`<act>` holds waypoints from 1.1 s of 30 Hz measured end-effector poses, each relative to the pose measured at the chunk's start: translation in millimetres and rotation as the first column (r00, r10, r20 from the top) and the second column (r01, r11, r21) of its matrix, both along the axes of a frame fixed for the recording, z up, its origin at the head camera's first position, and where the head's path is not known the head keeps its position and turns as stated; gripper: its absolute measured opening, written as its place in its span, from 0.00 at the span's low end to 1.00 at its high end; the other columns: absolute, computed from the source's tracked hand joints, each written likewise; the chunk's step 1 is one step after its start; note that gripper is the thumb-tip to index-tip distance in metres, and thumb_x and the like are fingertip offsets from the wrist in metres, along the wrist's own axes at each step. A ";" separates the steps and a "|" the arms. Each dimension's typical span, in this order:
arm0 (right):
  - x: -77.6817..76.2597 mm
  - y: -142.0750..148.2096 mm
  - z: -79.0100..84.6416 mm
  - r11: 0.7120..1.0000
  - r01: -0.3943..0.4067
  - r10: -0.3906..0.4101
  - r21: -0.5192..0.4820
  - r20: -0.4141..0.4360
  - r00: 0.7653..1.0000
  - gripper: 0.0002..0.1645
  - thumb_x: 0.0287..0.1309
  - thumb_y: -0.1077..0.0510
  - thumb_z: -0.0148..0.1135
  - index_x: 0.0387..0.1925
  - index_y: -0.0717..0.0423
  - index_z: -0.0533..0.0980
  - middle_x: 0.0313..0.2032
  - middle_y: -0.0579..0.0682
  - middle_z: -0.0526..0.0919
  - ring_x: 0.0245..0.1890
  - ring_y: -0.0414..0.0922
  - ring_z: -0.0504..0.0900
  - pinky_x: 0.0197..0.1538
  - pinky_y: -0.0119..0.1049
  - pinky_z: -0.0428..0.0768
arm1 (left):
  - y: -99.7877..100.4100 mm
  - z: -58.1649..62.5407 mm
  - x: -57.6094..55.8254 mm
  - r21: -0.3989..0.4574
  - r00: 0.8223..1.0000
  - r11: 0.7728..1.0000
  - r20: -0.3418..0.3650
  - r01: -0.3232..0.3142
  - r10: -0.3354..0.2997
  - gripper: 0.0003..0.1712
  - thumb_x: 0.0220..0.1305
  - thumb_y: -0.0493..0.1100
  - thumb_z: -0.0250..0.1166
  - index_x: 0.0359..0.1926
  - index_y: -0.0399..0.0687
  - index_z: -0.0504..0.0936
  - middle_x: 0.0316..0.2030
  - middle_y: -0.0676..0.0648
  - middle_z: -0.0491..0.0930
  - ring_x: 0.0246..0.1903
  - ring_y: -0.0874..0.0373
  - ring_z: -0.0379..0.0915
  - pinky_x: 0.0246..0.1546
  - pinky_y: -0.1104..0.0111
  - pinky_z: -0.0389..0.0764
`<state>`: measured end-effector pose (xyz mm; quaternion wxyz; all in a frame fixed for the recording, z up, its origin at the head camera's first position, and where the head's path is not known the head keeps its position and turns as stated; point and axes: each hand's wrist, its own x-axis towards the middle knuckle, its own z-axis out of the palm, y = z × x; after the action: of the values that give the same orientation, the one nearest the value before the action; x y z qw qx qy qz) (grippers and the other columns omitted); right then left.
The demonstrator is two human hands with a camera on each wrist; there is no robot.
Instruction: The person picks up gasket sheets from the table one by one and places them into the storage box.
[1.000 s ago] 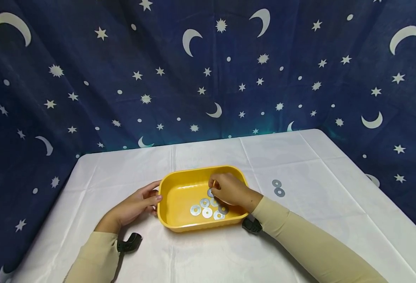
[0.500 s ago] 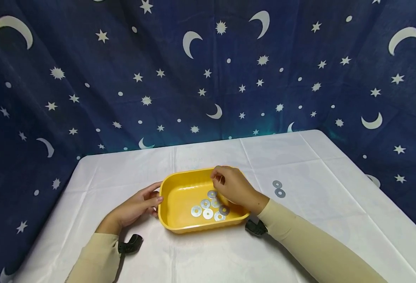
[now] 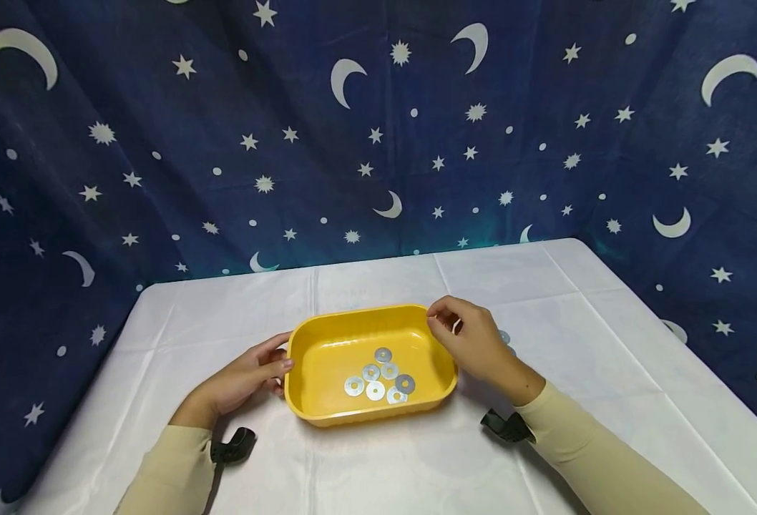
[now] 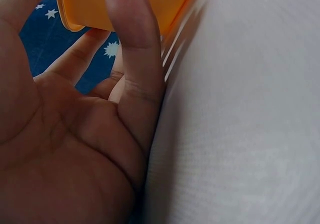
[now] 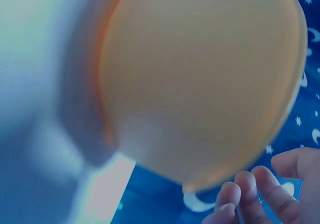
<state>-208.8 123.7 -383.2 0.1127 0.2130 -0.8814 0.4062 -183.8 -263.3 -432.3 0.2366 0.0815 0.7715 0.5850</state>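
A yellow plastic tray (image 3: pixel 327 343) stands in the middle of the table, with several flat metal washers (image 3: pixel 375 390) lying on its floor. My left hand (image 3: pixel 240 379) holds the tray's left end, thumb at the rim and fingers against the outside; the left wrist view shows its fingertips at the tray's wall (image 4: pixel 82 6). Above and just beyond the tray's right rim is my right hand (image 3: pixel 475 343), its fingers bent loosely. In the right wrist view those fingers (image 5: pixel 270 184) stand clear of the tray's end wall (image 5: pixel 200 83), and no washer shows between them.
On the table right of the tray lie two more washers (image 3: pixel 504 336), mostly covered by my right hand in the head view. A white cloth (image 3: pixel 179 322) covers the table. A dark blue curtain (image 3: pixel 314 172) with moons and stars hangs behind it.
My right hand has risen out of the tray and moved right past its rim, uncovering the washers inside. The left hand keeps its hold, and the tray stays put.
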 end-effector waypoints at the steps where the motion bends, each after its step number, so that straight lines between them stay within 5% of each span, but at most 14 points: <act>1: -0.4 4.0 -0.9 1.000 0.011 -0.011 -0.001 -0.002 1.000 0.02 0.65 0.59 0.63 0.38 0.53 0.81 0.26 0.44 0.78 0.29 0.41 0.74 0.34 0.31 0.76 | 0.2 -0.2 0.2 0.001 1.000 1.000 -0.003 -0.002 0.002 0.39 0.73 0.47 0.58 0.78 0.46 0.52 0.56 0.33 0.73 0.34 0.54 0.78 0.39 0.68 0.85; 22: -21.0 69.7 -20.6 0.985 0.133 -0.149 0.106 0.159 0.976 0.07 0.66 0.57 0.60 0.42 0.55 0.80 0.30 0.50 0.80 0.27 0.44 0.75 0.27 0.33 0.75 | 2.6 3.3 -1.9 -0.052 0.999 0.998 0.024 -0.029 0.030 0.39 0.72 0.49 0.59 0.78 0.50 0.53 0.58 0.34 0.72 0.38 0.52 0.78 0.41 0.67 0.85; 27: -29.5 86.7 -26.9 0.982 0.137 -0.165 0.129 0.233 0.958 0.07 0.66 0.59 0.59 0.43 0.57 0.79 0.28 0.53 0.78 0.19 0.45 0.76 0.23 0.35 0.78 | 3.3 3.8 -1.4 -0.046 1.000 0.999 0.019 -0.024 0.025 0.40 0.73 0.49 0.59 0.78 0.48 0.52 0.58 0.34 0.72 0.38 0.53 0.78 0.41 0.67 0.85; 33: -38.7 101.7 -33.7 0.974 0.120 -0.169 0.190 0.268 0.948 0.09 0.66 0.58 0.60 0.44 0.59 0.78 0.30 0.54 0.79 0.21 0.43 0.76 0.25 0.36 0.76 | 3.5 1.7 -0.5 -0.037 0.999 0.999 0.031 -0.032 0.033 0.39 0.73 0.49 0.59 0.78 0.49 0.53 0.59 0.34 0.72 0.38 0.52 0.79 0.41 0.67 0.85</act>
<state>-247.5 225.4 -416.9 -0.0036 0.0964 -0.9334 0.3458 -184.2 -259.8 -430.6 0.2408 0.0554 0.7794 0.5758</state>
